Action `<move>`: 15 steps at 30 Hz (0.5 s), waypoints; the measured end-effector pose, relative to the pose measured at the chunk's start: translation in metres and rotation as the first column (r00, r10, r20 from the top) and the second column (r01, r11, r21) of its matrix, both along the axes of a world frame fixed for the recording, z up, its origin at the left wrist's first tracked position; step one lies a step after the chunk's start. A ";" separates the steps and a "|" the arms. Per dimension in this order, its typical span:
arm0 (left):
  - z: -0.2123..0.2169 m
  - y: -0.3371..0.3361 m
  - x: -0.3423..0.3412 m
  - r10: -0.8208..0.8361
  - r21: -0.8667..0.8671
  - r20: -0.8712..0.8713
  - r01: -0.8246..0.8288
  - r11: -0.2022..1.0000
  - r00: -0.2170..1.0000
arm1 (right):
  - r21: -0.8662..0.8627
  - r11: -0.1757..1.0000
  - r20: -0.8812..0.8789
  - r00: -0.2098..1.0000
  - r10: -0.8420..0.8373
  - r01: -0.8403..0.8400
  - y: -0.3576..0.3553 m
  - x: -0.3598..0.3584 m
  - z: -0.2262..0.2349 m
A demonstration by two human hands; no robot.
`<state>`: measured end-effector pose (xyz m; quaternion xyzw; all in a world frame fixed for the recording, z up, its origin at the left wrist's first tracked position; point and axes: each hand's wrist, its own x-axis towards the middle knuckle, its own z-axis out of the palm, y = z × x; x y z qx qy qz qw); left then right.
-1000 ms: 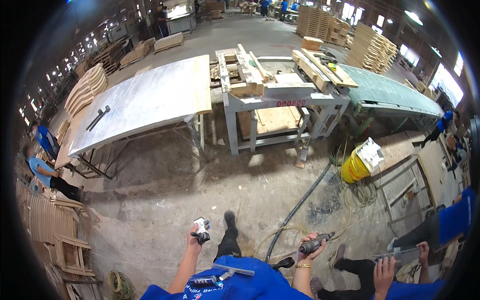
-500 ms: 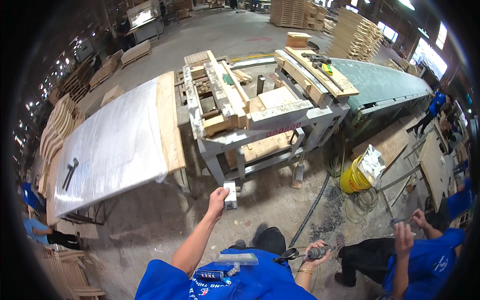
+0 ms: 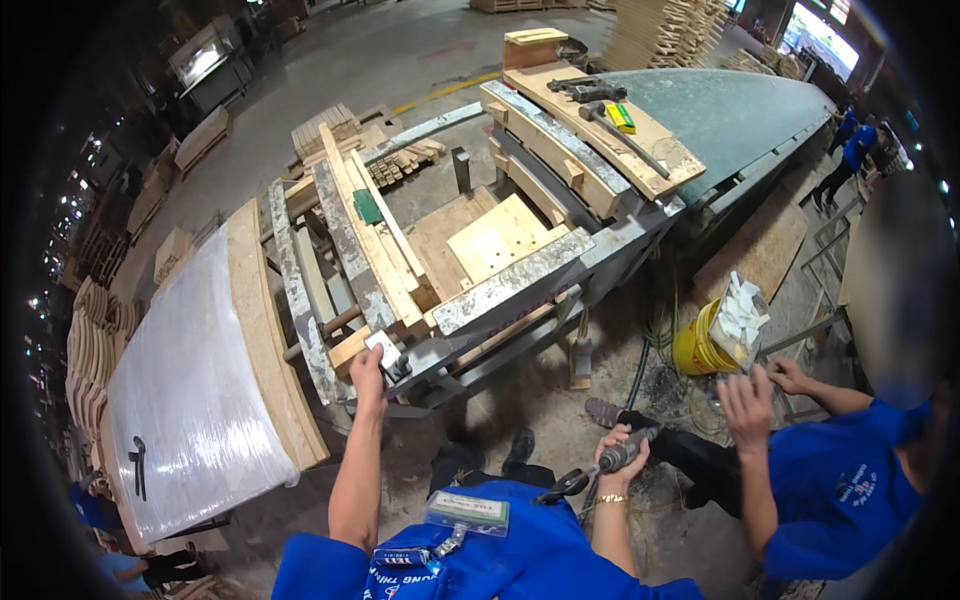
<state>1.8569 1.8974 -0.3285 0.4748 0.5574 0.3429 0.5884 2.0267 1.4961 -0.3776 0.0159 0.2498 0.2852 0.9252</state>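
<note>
My left hand reaches up to the near corner of a metal work frame and holds a small grey and white object against it. My right hand stays low by my chest, closed around a dark pneumatic hand tool with a hose trailing down. Long wooden slats and plywood pieces lie on the frame just beyond my left hand. A badge hangs on my blue shirt.
A table wrapped in clear plastic stands at the left with a dark tool on it. A seated co-worker in blue is at the right, hands near a yellow bucket. A green conveyor lies behind.
I have moved closer to the metal frame. My left hand has risen from the floor side up to the frame's near corner with the small object. My right hand keeps the tool.
</note>
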 end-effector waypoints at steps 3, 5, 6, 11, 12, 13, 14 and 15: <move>-0.004 0.048 0.028 0.011 0.110 -0.004 -0.011 0.994 1.000 | 0.040 0.998 0.100 0.994 0.044 -0.048 0.046 0.020 0.012; -0.005 0.067 0.052 -0.067 -0.020 0.006 0.067 0.998 0.998 | 0.038 0.999 0.066 0.998 -0.014 0.011 0.064 0.024 0.012; -0.007 0.080 0.058 -0.056 0.035 0.013 0.055 0.998 0.998 | 0.042 0.999 0.041 0.999 -0.031 0.029 0.080 0.027 0.013; -0.028 0.127 0.060 -0.115 0.044 -0.059 0.118 0.992 0.992 | -0.010 1.000 0.039 0.999 -0.019 0.019 0.127 0.021 0.011; -0.032 0.132 0.058 -0.124 0.029 -0.113 0.128 0.991 0.986 | -0.020 1.000 0.032 0.999 0.000 0.000 0.134 0.021 0.009; -0.033 0.134 0.061 -0.145 0.032 -0.165 0.153 0.988 0.975 | -0.034 0.999 0.023 1.000 0.008 -0.007 0.140 0.020 0.009; -0.032 0.134 0.063 -0.163 0.035 -0.217 0.175 0.984 0.962 | -0.048 0.999 0.013 1.000 0.019 -0.018 0.145 0.019 0.009; -0.033 0.143 0.051 -0.157 0.105 -0.278 0.193 0.976 0.948 | -0.076 0.997 -0.061 0.998 -0.010 0.005 0.158 0.019 0.010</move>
